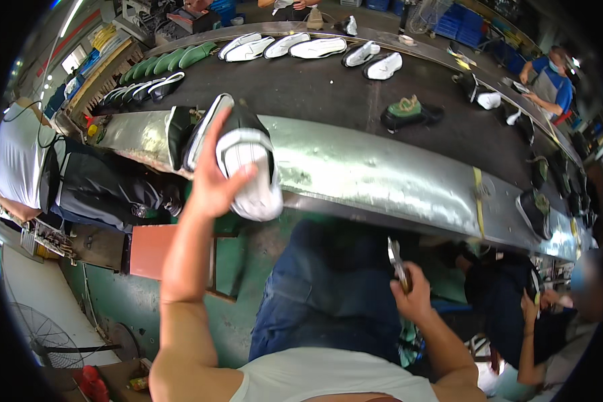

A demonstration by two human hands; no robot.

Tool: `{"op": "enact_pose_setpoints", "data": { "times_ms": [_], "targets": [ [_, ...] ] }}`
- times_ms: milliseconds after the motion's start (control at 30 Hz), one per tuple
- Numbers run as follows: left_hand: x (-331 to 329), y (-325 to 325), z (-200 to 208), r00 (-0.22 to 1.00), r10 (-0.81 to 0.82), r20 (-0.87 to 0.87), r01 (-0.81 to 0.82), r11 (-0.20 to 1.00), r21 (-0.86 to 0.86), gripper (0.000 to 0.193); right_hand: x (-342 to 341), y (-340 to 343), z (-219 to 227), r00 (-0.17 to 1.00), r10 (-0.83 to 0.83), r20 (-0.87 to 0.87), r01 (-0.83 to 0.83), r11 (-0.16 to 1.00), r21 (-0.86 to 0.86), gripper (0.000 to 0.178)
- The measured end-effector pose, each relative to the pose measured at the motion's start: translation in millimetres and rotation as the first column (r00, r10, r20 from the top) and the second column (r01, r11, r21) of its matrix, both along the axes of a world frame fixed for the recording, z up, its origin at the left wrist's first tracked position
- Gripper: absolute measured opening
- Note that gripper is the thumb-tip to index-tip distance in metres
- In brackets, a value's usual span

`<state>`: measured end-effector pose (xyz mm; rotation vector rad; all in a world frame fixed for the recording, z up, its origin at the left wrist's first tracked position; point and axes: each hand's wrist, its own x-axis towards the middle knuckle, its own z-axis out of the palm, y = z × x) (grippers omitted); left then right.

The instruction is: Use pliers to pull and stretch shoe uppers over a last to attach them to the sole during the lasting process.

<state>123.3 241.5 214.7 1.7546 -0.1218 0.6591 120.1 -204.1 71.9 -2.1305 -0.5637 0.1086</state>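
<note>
My left hand [216, 179] grips a black and white shoe [248, 154] over the near metal edge of the bench. Its fingers stretch along the shoe's left side, and the thumb presses on the white part. Directly left of it, another black shoe with a white edge [199, 141] and a dark shoe [177, 137] rest on the metal strip [355, 171]. Lower right, beside my thigh, my right hand [414, 295] is closed around a hand tool [395, 256] with a shiny metal end pointing up and a brown handle; its exact kind is unclear.
A dark belt [295, 90] runs behind the metal strip, carrying white shoes [318, 47], green shoes [191, 56] and a black shoe with green [409, 114]. People work at left [37, 154], right [539, 321] and far right [549, 77]. A reddish-brown stool [157, 251] stands lower left.
</note>
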Motion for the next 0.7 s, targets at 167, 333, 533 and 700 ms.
{"op": "enact_pose_setpoints", "data": {
  "times_ms": [167,333,533,700],
  "targets": [
    [-87,-117,-106,0.95,-0.3,-0.091,0.23,0.863,-0.45,0.098,-160,-91,-77,0.884,-0.258,-0.389,0.181,0.958,-0.224,0.046],
    [-107,-189,-199,0.724,-0.642,-0.253,0.422,0.701,-0.574,0.088,-153,-94,-66,0.934,-0.162,-0.317,0.154,0.987,-0.051,0.032],
    [-102,-183,-199,0.741,-0.571,-0.353,0.393,0.795,-0.461,0.063,-114,-34,9,0.835,0.168,-0.524,-0.124,0.985,0.119,0.037],
    [-96,-182,-206,0.724,-0.619,-0.306,0.431,0.751,-0.5,0.058,-86,-11,-7,0.55,0.39,-0.739,-0.221,0.921,0.322,0.044]
  ]
}}
